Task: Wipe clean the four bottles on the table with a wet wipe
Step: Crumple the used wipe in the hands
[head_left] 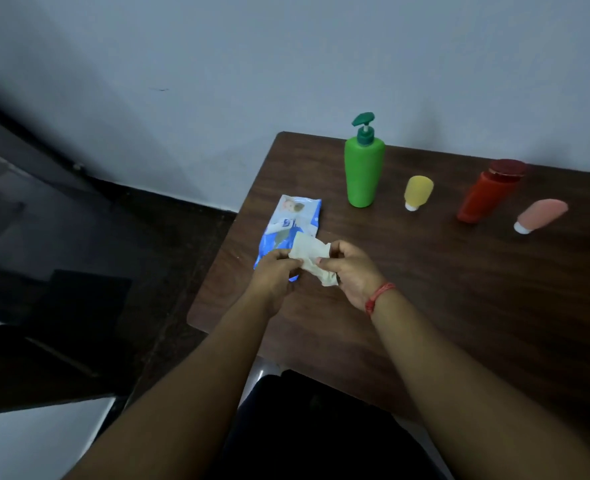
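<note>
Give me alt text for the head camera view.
Both hands, left hand and right hand, hold a wet wipe above a blue wipe packet. Four bottles stand untouched on the table.

Dark wooden table (460, 306) pushed against a pale blue-grey wall (217, 64). Left of the table, dark floor (79, 254) running along the wall's foot. Near the table's front edge, black cloth (314, 427).

Dim room: pale wall (217, 64), dark floor (61, 237)
</note>
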Tool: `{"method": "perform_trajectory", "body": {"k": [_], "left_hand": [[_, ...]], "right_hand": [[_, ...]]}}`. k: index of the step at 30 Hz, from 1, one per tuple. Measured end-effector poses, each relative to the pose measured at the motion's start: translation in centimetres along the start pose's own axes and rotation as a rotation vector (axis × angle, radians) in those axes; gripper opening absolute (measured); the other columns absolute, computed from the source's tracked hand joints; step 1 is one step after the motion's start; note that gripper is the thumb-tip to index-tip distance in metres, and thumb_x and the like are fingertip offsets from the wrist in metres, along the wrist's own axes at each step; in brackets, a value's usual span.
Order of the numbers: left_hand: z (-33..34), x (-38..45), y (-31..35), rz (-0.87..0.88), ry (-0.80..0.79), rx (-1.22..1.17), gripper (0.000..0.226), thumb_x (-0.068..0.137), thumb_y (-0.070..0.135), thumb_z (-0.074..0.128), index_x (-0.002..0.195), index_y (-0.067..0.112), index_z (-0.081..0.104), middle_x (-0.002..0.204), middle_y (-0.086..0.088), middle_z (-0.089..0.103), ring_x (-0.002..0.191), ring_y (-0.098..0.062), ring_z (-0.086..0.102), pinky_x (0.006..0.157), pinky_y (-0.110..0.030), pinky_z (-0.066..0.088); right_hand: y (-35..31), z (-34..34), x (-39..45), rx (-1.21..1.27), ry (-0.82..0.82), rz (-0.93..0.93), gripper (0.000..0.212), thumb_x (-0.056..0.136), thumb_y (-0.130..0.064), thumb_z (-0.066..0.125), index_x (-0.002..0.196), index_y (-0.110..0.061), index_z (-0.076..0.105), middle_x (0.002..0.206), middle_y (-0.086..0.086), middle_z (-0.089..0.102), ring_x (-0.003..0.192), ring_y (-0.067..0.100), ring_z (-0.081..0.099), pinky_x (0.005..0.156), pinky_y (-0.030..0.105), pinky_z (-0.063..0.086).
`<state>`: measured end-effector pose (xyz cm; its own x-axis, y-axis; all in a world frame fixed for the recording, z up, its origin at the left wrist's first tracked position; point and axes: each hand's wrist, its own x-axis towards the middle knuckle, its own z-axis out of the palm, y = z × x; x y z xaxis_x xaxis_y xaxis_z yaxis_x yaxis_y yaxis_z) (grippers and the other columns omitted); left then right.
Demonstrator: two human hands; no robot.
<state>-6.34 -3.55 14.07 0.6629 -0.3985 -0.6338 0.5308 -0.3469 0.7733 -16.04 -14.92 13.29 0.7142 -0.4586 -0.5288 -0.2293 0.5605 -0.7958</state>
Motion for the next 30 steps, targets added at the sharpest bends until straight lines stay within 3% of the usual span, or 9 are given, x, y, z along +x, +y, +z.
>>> {"method": "perform_trajectory", "body": {"k": [5, 9, 11, 14, 17, 23, 25, 28, 30], "left_hand": [[-4.1, 1.6, 0.7, 0.121, 0.012, -0.017, 0.022, 0.090, -0.008, 0.062, 0.106, 0.006, 0.068, 0.103, -0.015, 0.076, 0.089, -0.023, 0.076, 0.068, -0.032, 0.061], [-7.8, 4.0, 1.5, 0.161, -0.025, -0.058, 0.026, 0.092, -0.008, 0.061, 0.113, 0.007, 0.066, 0.103, -0.012, 0.077, 0.089, -0.021, 0.076, 0.067, -0.029, 0.060], [-9.6, 5.6, 2.3, 0.138, -0.068, -0.126, 0.021, 0.096, -0.004, 0.058, 0.111, 0.008, 0.066, 0.102, -0.011, 0.078, 0.091, -0.022, 0.076, 0.072, -0.031, 0.060], [-13.2, 8.0, 3.8, 0.079, -0.178, -0.204, 0.010, 0.099, 0.007, 0.059, 0.105, 0.006, 0.068, 0.102, -0.014, 0.077, 0.089, -0.024, 0.075, 0.071, -0.035, 0.059], [-18.0, 10.9, 5.7, 0.099, -0.227, -0.149, 0.011, 0.096, -0.003, 0.060, 0.101, 0.005, 0.065, 0.096, -0.011, 0.076, 0.081, -0.021, 0.076, 0.063, -0.031, 0.060], [-28.0, 15.7, 8.7, 0.048, -0.165, -0.067, 0.024, 0.093, -0.011, 0.059, 0.081, 0.008, 0.062, 0.089, -0.011, 0.070, 0.081, -0.021, 0.073, 0.064, -0.026, 0.060], [-30.0, 17.1, 9.2, 0.029, -0.148, -0.051, 0.030, 0.094, -0.014, 0.055, 0.074, 0.008, 0.062, 0.095, -0.018, 0.071, 0.078, -0.024, 0.075, 0.061, -0.027, 0.060], [-31.5, 19.0, 9.6, -0.012, -0.145, -0.017, 0.038, 0.093, -0.018, 0.048, 0.071, 0.007, 0.065, 0.107, -0.023, 0.068, 0.074, -0.027, 0.077, 0.060, -0.029, 0.060], [-31.8, 20.0, 9.5, -0.013, -0.142, 0.022, 0.040, 0.092, -0.020, 0.044, 0.070, 0.007, 0.063, 0.106, -0.023, 0.068, 0.075, -0.027, 0.077, 0.061, -0.028, 0.060]], "right_hand": [[0.1, 2.9, 1.7, 0.102, 0.005, 0.055, 0.013, 0.093, 0.003, 0.060, 0.095, -0.009, 0.056, 0.102, 0.015, 0.069, 0.084, 0.027, 0.070, 0.069, 0.042, 0.061], [0.3, 6.0, 3.2, 0.049, 0.079, 0.005, 0.009, 0.094, 0.001, 0.060, 0.099, -0.004, 0.055, 0.114, 0.021, 0.066, 0.099, 0.034, 0.070, 0.073, 0.046, 0.061], [0.3, 8.3, 4.3, -0.004, 0.111, -0.039, 0.013, 0.095, 0.001, 0.059, 0.106, 0.003, 0.054, 0.111, 0.020, 0.066, 0.100, 0.034, 0.070, 0.069, 0.043, 0.061], [0.4, 12.7, 6.3, -0.065, 0.121, -0.100, 0.008, 0.096, 0.002, 0.058, 0.103, -0.001, 0.056, 0.093, 0.009, 0.067, 0.080, 0.019, 0.072, 0.058, 0.033, 0.058], [0.8, 18.0, 8.6, -0.097, 0.115, -0.112, 0.016, 0.094, 0.006, 0.057, 0.103, -0.007, 0.061, 0.085, -0.001, 0.070, 0.072, 0.013, 0.073, 0.056, 0.028, 0.057], [2.4, 26.9, 13.1, -0.180, 0.231, -0.160, 0.016, 0.083, 0.011, 0.067, 0.085, -0.004, 0.072, 0.084, 0.010, 0.071, 0.084, 0.021, 0.067, 0.079, 0.032, 0.059], [3.2, 28.5, 14.2, -0.225, 0.236, -0.136, 0.012, 0.080, 0.007, 0.071, 0.086, -0.002, 0.074, 0.088, 0.013, 0.073, 0.087, 0.022, 0.068, 0.078, 0.029, 0.058], [3.9, 29.6, 16.2, -0.166, 0.207, -0.029, 0.007, 0.085, -0.003, 0.071, 0.083, -0.008, 0.076, 0.096, 0.018, 0.073, 0.099, 0.034, 0.069, 0.092, 0.043, 0.056], [4.3, 30.0, 17.6, -0.031, 0.178, 0.030, 0.014, 0.092, -0.016, 0.069, 0.086, -0.004, 0.073, 0.101, 0.021, 0.072, 0.101, 0.033, 0.070, 0.093, 0.043, 0.057]]}}
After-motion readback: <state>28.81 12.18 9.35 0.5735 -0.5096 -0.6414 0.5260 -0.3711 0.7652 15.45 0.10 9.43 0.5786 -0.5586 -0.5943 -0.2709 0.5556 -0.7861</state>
